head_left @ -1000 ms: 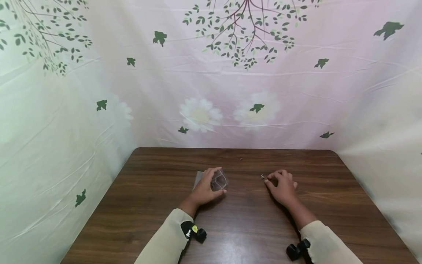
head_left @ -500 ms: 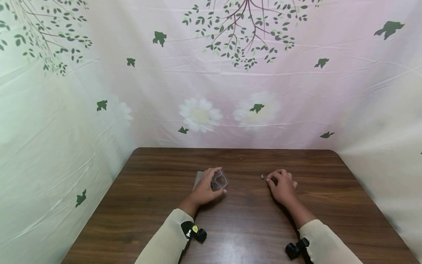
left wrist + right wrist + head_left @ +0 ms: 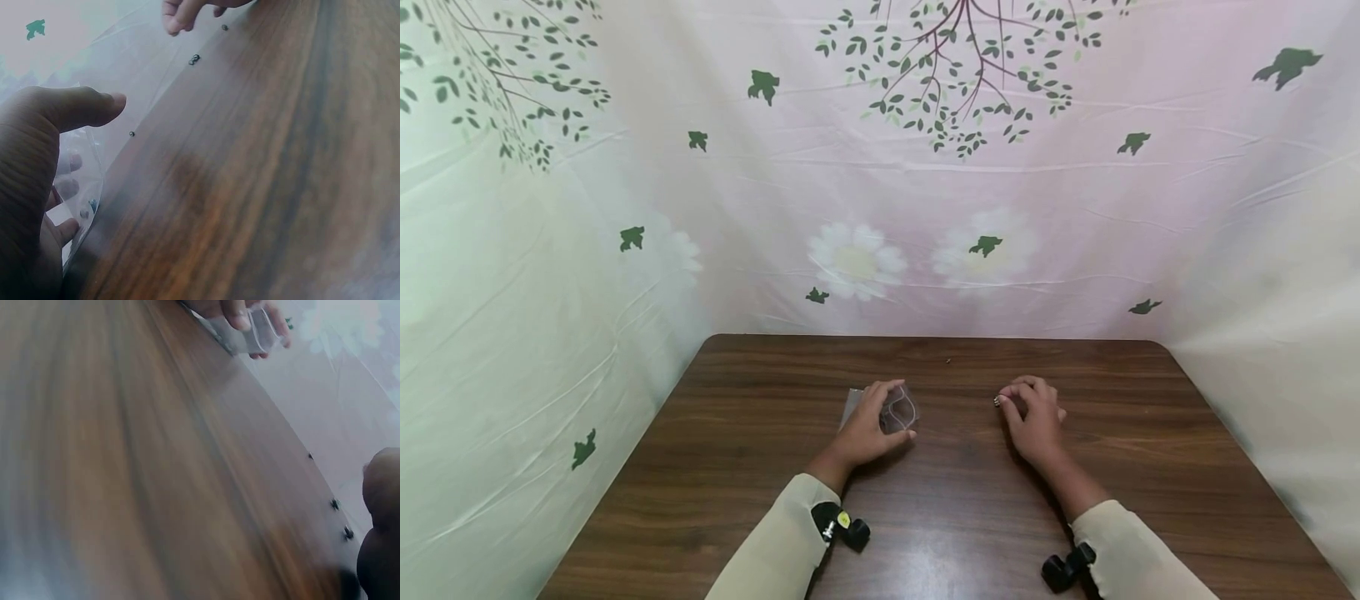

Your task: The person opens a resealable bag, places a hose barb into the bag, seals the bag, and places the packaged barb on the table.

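A small clear plastic bag (image 3: 900,408) is held by my left hand (image 3: 867,423), thumb and fingers spread apart at its loop-shaped mouth. In the left wrist view, a few small bits (image 3: 92,205) show through the film of the bag. My right hand (image 3: 1036,417) is at a small cluster of tiny metal pieces (image 3: 997,401), its fingertips right over or beside them. Whether they touch the pieces cannot be told. No held thing shows between the right fingers. In the right wrist view, tiny dark pieces (image 3: 348,533) lie near the dark fingertip.
A single tiny piece (image 3: 948,361) lies apart near the back of the brown wooden table (image 3: 760,500). Behind and at both sides hangs a pale cloth (image 3: 910,192) printed with leaves and flowers. Each wrist carries a black camera (image 3: 856,535).
My right hand drew back slightly from the small metal pieces, then moved left and forward over them. The left hand and the plastic bag stayed where they were.
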### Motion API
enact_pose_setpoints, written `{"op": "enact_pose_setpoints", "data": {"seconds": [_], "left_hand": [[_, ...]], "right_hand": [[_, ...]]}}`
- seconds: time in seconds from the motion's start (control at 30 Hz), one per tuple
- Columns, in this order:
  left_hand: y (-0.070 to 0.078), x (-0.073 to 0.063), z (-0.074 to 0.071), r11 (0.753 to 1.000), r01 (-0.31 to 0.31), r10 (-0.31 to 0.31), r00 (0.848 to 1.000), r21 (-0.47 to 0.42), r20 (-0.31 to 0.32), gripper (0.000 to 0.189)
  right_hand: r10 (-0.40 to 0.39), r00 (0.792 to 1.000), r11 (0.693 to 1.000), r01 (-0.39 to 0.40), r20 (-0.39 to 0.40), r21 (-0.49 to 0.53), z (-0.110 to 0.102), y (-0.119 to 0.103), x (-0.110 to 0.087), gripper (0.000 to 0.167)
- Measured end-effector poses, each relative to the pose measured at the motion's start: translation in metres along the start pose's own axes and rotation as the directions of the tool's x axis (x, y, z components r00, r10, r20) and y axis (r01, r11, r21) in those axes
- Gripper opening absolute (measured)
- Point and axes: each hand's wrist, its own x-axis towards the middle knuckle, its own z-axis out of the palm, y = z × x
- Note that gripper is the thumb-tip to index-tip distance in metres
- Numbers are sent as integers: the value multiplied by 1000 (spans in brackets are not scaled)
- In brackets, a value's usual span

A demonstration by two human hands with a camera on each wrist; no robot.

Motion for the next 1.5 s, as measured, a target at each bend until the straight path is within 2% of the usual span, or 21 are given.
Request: {"op": "enact_pose_setpoints", "data": {"seconds": [0.23,0.37,0.97,1.13,1.5], "left_hand": [[1,0,0,1000,-2,2,1000,2,8,89],[2,0,-1,1000,12,-12,1000,-5,10,89],[1,1,-3,1000,18,-19,1000,6,18,87],[2,0,-3,1000,11,-11,1000,15,11,86],[4,-1,-3,1000,0,0,1000,6,20,88]], "right_hand": [[-87,991,994,94,-98,62,21,-19,-2,4],[-129,985,986,139,-115,88,33,-27,-2,5],[-253,968,951,246,11,189,89,-74,-12,5],[-230,973,956,220,32,194,92,-77,-13,5],[-205,978,965,208,-39,162,78,-65,-14,5]]}}
